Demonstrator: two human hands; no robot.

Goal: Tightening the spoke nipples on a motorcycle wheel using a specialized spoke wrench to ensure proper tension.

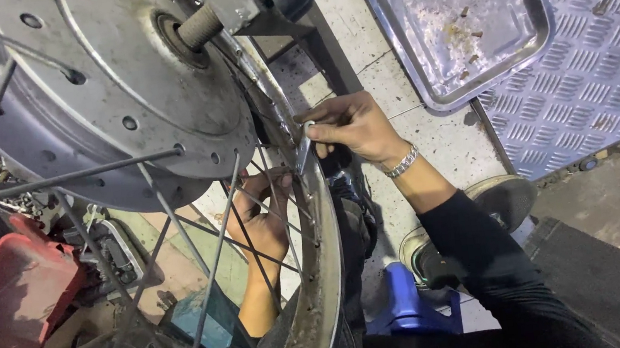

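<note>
Right hand (351, 126) bent over worn silver spoked wheel rim (320, 274), pinching small metal tool (304, 150); left hand (262, 214) curled among thin steel spokes (212, 271), grip unclear

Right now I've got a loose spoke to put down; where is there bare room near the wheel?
Bare floor tile lies between the right hand and the metal tray. The tray holds only scattered bits. Left of the rim is crowded: spokes, red box, parts.

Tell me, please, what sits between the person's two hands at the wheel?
In the head view, the metal wheel rim and a few spokes run between the left hand and the right hand, which holds a small tool.
</note>
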